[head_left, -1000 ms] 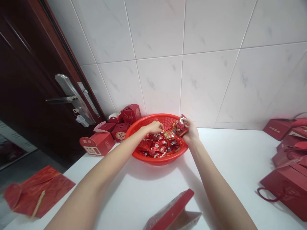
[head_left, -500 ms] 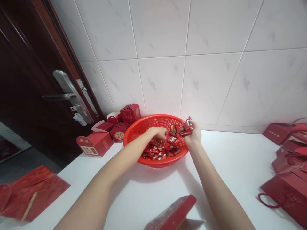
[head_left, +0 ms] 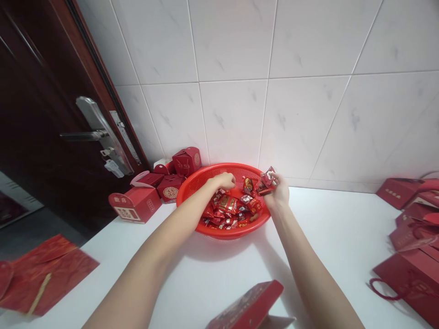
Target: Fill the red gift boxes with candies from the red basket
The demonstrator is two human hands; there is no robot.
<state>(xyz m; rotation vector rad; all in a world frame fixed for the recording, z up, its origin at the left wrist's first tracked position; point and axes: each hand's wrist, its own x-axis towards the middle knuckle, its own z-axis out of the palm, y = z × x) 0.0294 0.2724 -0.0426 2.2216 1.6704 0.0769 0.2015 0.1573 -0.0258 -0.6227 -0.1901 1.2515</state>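
A red mesh basket [head_left: 222, 235] stands against the tiled wall, with red-wrapped candies [head_left: 228, 204] lying in it. My left hand [head_left: 224, 181] is inside the basket near its back, fingers curled down and closed; what they hold, if anything, is hidden. Over the basket's right rim, my right hand [head_left: 278, 189] is closed on several wrapped candies [head_left: 268, 177]. An open red box [head_left: 248, 306] stands at the near edge of the view, between my forearms.
Small red boxes [head_left: 137, 203] cluster left of the basket. A red patterned bag [head_left: 51, 274] lies at the table's left edge. More red boxes [head_left: 411, 278] line the right side. A dark door [head_left: 44, 183] with a metal handle is at the left.
My left hand has moved slightly left and back in the basket, uncovering a large red and gold packet. My right hand has stayed nearly still with its candies.
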